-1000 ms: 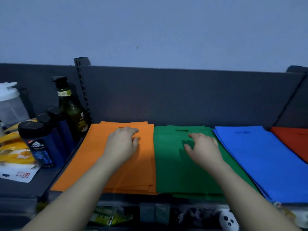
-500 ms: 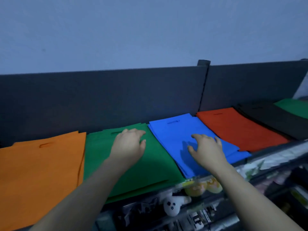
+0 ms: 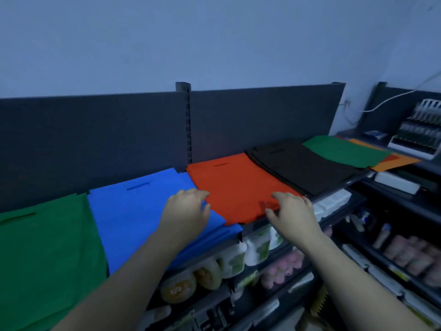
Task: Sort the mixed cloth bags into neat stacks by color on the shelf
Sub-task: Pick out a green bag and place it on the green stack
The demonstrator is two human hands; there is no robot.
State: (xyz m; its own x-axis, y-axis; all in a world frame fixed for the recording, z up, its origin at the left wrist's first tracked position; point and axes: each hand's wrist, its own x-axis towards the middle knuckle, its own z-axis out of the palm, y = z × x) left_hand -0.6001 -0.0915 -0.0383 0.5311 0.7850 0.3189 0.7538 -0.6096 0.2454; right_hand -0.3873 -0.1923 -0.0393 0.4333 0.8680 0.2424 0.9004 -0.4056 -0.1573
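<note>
Along the shelf the bags lie flat in a row of stacks against the dark back panel, edge to edge. From the left: the green stack, the blue stack, the red stack and the black stack. The red overlaps the blue's right edge a little, and the black overlaps the red's far right edge. Past the black, at the far right end, sits a mixed pile: a green bag on top, with orange bags and a sliver of red showing underneath.

The left hand rests palm down on the right side of the blue stack. Its fingers are loosely bent and reach the left edge of the red; it has hold of nothing that I can see. The right hand lies on the front right corner of the red stack, fingers spread and nearly flat, thumb out to the side, pressing rather than grasping (the fingertips come close to the black stack's edge, though I cannot tell whether they touch it).

Under the shelf, a lower tier holds pale pouches with green print and some round orange packets, all rather blurred. A white cable runs down the wall at the far right
</note>
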